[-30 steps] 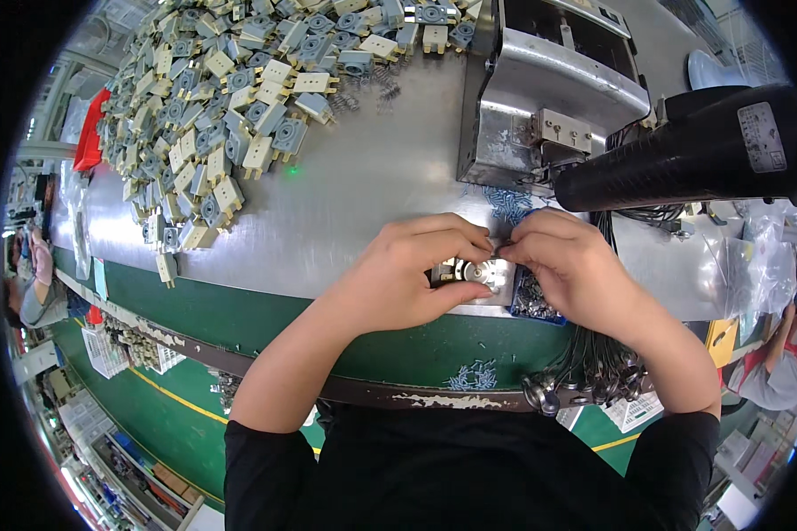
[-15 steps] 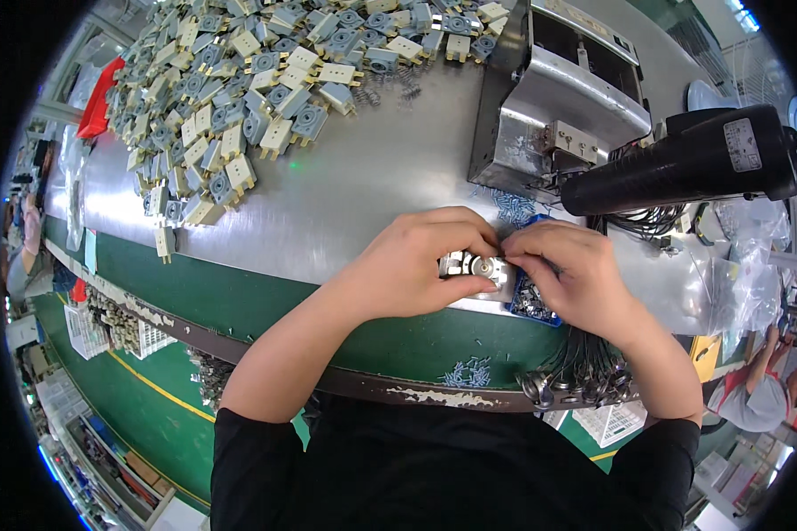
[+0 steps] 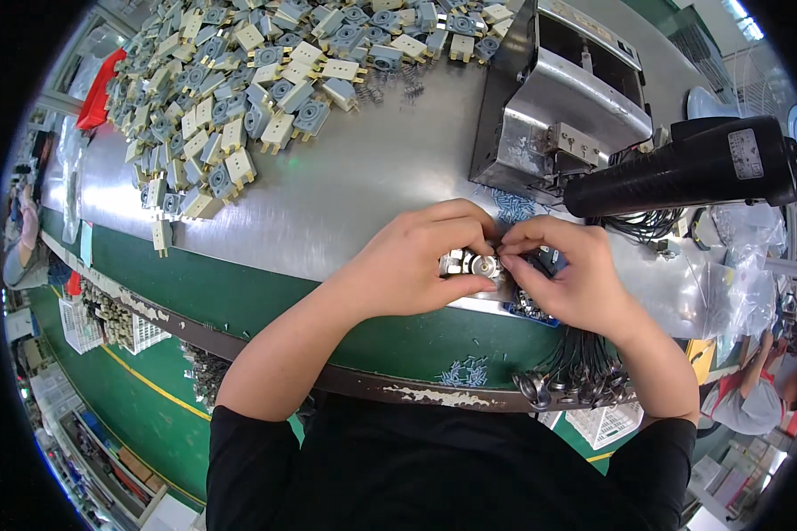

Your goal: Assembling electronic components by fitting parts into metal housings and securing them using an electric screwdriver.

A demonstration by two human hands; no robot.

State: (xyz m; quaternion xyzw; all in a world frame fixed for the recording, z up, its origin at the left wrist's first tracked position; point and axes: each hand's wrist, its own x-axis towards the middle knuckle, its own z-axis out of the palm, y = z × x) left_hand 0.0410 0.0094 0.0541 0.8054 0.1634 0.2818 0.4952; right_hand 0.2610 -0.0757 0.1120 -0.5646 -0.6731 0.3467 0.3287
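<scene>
My left hand (image 3: 421, 261) curls round a small shiny metal part with a round centre (image 3: 481, 265), thumb in front and fingers behind. At the part's right side, the thumb and forefinger of my right hand (image 3: 576, 270) are pinched together. Whatever sits between those fingertips is too small to make out. Partly covered by the right hand, a blue tray (image 3: 536, 316) of small metal pieces stands just beside the part. Blue screws (image 3: 515, 208) lie in a heap behind my hands, and more blue screws (image 3: 467, 372) are scattered nearer the table edge.
Grey and cream switch-like housings (image 3: 266, 97) pile up at the back left, beside a red bin (image 3: 100, 88). A metal fixture (image 3: 553, 115) and a black cylindrical power tool (image 3: 673, 168) occupy the right. Dark cables with metal ends (image 3: 580, 380) hang over the front edge.
My right hand has turned slightly and its pinching fingertips have shifted a little at the part's side. The left hand keeps its hold almost unmoved. The view has shifted slightly.
</scene>
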